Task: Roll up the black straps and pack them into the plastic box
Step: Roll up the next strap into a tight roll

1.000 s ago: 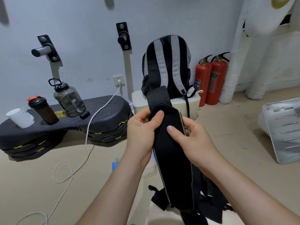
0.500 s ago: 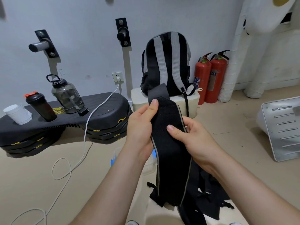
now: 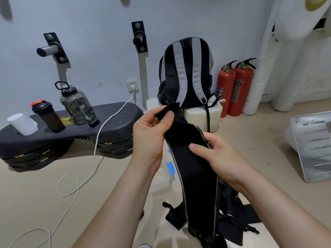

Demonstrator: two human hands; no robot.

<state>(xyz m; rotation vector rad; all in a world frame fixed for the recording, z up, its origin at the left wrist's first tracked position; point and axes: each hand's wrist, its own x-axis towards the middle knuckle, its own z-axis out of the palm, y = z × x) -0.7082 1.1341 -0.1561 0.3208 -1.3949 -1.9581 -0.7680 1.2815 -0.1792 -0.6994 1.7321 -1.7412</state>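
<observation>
A wide black strap with grey edging hangs down in front of me. My left hand pinches its folded top end between thumb and fingers. A little lower, my right hand grips the strap's right edge, thumb across the front. More black straps lie in a heap below. A clear plastic box with a blue latch sits on the floor behind the strap, partly hidden by my left forearm.
A grey and black backpack stands on a cream block. Two red fire extinguishers stand by the wall. A black stepper at left carries bottles and a cup; a white cable trails over the floor. A white panel lies at right.
My left hand has folded the strap's top end over and now pinches it lower and to the left. The right hand has kept its grip on the strap's edge.
</observation>
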